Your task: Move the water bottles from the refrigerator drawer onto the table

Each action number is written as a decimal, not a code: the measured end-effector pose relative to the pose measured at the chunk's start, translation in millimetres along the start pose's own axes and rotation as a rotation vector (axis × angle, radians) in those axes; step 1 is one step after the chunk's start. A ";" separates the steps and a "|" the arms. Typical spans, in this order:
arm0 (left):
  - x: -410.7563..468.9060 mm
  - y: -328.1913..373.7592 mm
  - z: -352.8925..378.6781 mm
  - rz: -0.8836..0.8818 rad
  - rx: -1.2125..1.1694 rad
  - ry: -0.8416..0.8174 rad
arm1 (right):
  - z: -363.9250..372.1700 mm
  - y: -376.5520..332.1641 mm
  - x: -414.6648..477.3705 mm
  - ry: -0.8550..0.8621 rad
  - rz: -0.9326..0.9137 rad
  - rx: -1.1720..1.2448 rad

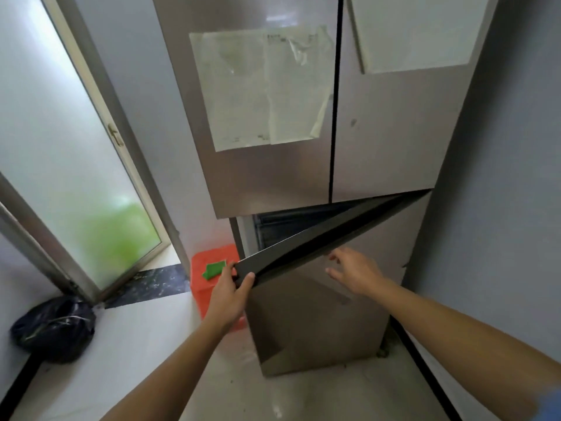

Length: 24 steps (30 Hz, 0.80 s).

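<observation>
A tall steel-coloured refrigerator point(379, 132) fills the middle of the view. Its lower door point(318, 314) stands partly swung out, hinged on the right. My left hand point(230, 291) grips the top left corner of that door, thumb on the front and fingers over the edge. My right hand point(355, 270) hovers in front of the door's upper part with fingers spread and relaxed, holding nothing. Behind the door a dark gap point(291, 226) shows part of the inside. No water bottles or drawer contents can be seen.
An orange plastic bin point(209, 271) with a green scrap on top stands left of the refrigerator. A dark rubbish bag point(54, 328) lies on the floor at the left, below a frosted glass door point(69, 165). A grey wall point(501, 177) closes in the right side.
</observation>
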<state>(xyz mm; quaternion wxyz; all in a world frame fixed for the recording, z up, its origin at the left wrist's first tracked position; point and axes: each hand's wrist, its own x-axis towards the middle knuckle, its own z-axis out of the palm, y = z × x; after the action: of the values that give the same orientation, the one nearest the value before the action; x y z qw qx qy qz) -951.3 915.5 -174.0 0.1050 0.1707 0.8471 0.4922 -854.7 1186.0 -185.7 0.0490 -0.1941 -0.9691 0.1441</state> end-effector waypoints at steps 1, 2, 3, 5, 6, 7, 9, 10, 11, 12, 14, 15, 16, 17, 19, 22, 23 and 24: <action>8.1 -1.1 0.0 -0.014 -0.026 0.020 | 2.3 -1.0 13.8 -0.041 -0.013 0.020; 17.2 -3.5 1.4 -0.032 -0.038 0.049 | 5.0 -2.0 26.9 -0.075 -0.030 0.042; 25.2 -3.5 3.0 -0.038 -0.059 0.085 | 7.1 -3.5 38.9 -0.096 -0.042 0.069; 39.4 -4.5 7.1 -0.049 -0.093 0.163 | 16.4 -3.0 62.5 -0.091 -0.061 0.095; 45.8 -3.1 9.5 -0.061 -0.105 0.199 | 21.6 -2.2 74.0 -0.068 -0.072 0.103; 53.0 -1.5 12.5 -0.075 -0.121 0.235 | 25.6 -1.3 84.6 -0.044 -0.087 0.099; 69.7 -4.4 19.0 -0.123 -0.146 0.276 | 30.4 0.4 99.7 -0.011 -0.112 0.086; 77.8 -5.6 20.6 -0.138 -0.143 0.289 | 30.3 0.2 104.9 -0.003 -0.127 0.063; 86.0 -4.0 20.2 -0.134 -0.141 0.307 | 29.7 -0.5 110.0 0.010 -0.139 0.029; 96.4 -6.1 19.8 -0.132 -0.128 0.324 | 29.0 -1.2 115.2 0.029 -0.157 -0.005; 112.8 -5.0 19.5 -0.130 -0.105 0.360 | 26.8 -2.3 124.5 0.040 -0.183 -0.045; 121.3 -5.6 18.8 -0.131 -0.079 0.375 | 26.8 -2.3 127.9 0.032 -0.185 -0.044; 129.6 -5.1 17.6 -0.128 -0.039 0.386 | 29.1 -1.5 132.1 0.024 -0.185 -0.035; 138.0 -4.1 16.7 -0.126 -0.006 0.393 | 29.5 -1.4 135.4 0.013 -0.177 -0.025; 154.3 -2.0 15.1 -0.100 0.065 0.403 | 29.8 -2.0 142.5 -0.004 -0.172 0.012; 171.1 -1.0 12.5 -0.040 0.125 0.395 | 35.5 -7.4 148.1 0.002 -0.150 0.051; 174.7 -0.3 11.5 -0.029 0.142 0.402 | 36.2 -11.0 148.8 0.014 -0.140 0.035; 180.2 -3.5 10.9 -0.022 0.141 0.407 | 38.1 -12.6 150.0 0.028 -0.126 0.036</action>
<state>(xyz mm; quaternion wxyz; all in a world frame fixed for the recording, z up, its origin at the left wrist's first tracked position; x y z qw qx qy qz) -1113.9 993.3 -184.1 -0.0750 0.0655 0.8850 0.4547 -1002.9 1223.5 -212.5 0.0747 -0.1338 -0.9759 0.1553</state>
